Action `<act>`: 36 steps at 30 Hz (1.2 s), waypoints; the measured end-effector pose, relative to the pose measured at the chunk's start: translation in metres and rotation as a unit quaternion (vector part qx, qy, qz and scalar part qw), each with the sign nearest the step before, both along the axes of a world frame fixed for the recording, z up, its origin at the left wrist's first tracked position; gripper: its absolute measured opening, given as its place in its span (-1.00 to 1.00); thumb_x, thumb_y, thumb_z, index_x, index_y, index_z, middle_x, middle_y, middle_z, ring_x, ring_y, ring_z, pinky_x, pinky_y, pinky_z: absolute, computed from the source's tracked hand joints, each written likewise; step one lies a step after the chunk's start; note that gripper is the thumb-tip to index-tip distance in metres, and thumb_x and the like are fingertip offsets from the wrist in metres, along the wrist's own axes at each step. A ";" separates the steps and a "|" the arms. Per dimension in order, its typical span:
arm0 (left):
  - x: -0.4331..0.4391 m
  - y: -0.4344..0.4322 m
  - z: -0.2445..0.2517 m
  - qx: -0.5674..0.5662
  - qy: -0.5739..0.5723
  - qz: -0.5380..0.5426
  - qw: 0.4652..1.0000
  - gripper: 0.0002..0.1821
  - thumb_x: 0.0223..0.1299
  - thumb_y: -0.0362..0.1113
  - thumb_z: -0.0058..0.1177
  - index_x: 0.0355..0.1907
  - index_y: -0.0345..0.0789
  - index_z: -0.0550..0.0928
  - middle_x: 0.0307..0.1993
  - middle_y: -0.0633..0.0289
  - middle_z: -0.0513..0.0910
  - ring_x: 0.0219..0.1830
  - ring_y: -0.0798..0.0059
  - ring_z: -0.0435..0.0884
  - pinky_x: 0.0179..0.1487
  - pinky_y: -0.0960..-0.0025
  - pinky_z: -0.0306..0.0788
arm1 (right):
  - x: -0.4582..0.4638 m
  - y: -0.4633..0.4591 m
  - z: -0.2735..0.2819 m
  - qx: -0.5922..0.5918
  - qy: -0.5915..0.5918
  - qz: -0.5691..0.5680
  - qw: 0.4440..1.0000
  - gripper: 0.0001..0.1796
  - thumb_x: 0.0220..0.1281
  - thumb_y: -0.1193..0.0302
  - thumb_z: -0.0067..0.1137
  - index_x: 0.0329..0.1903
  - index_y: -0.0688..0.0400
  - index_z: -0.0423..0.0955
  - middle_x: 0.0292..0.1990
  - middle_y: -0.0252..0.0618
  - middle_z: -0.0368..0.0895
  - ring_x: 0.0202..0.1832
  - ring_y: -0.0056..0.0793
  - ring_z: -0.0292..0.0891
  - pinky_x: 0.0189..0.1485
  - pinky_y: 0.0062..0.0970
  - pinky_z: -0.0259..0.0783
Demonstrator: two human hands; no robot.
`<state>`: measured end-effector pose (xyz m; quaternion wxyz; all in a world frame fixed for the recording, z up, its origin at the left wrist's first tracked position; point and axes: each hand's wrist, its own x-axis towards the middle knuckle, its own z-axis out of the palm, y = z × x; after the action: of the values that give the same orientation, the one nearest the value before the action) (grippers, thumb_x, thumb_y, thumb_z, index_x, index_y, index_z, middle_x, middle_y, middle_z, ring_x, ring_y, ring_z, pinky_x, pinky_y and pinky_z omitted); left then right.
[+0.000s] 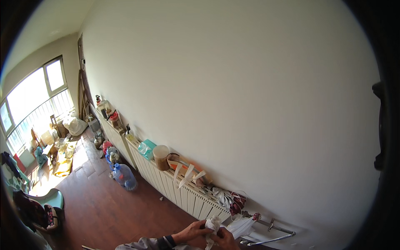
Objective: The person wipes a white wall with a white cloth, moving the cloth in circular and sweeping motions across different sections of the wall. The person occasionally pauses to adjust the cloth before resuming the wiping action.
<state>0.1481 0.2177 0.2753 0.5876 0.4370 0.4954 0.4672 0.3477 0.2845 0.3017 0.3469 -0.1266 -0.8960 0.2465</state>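
Observation:
At the bottom edge, my left hand (193,232) grips a bunched-up whitish piece, likely cloth or thin plastic (213,223). My right hand (226,239) pinches the same piece from the other side, lower down. The bunched top stands above my fingers, and a loose end hangs between both hands. A grey sleeve with a dark cuff (166,242) covers my left forearm. Just beyond my right hand, a white plastic bag (242,227) hangs near the end of the white radiator (178,186). The lower part of my right hand is cut off by the frame.
On the radiator stand a teal tissue pack (147,149), a lidded tub (161,157) and a tote bag (189,170). A metal pipe (276,228) juts from the wall at right. A large blue water bottle (124,177) and a pale green chair (53,199) stand on the wooden floor.

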 end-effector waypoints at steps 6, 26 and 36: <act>-0.039 -0.001 -0.018 0.006 -0.044 -0.008 0.999 -0.49 0.40 -0.25 0.21 0.31 -0.39 0.47 0.04 0.23 0.66 0.05 0.55 0.60 0.12 0.41 0.52 | -0.025 0.000 0.004 -0.061 -0.096 0.008 0.994 -0.66 0.26 0.38 0.30 0.06 0.20 0.56 -0.09 -0.01 0.61 -0.08 -0.23 0.61 -0.04 -0.26 0.51; -0.058 -0.123 0.025 -0.099 -0.058 0.252 0.961 -0.58 0.40 -0.22 0.22 0.15 -0.45 0.54 -0.06 0.21 0.66 -0.07 0.54 0.64 0.01 0.42 0.56 | -0.095 -0.022 -0.050 -0.594 -0.156 0.170 0.770 -0.64 0.42 0.39 0.24 0.15 0.32 0.48 -0.03 -0.16 0.67 -0.03 -0.44 0.64 0.08 -0.42 0.52; -0.154 -0.196 0.010 -0.068 -0.053 0.440 0.894 -0.73 0.41 -0.29 0.13 0.02 -0.43 0.59 -0.15 0.12 0.70 -0.18 0.40 0.71 -0.05 0.34 0.62 | -0.184 -0.001 -0.027 -0.548 -0.017 0.101 0.830 -0.70 0.40 0.44 0.28 0.09 0.28 0.52 -0.11 -0.27 0.69 -0.10 -0.61 0.59 -0.06 -0.52 0.56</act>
<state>-0.0056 0.0214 0.2856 0.3755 0.1076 0.6356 0.6659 0.1639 0.2836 0.2748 0.1784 -0.2088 -0.6271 0.7290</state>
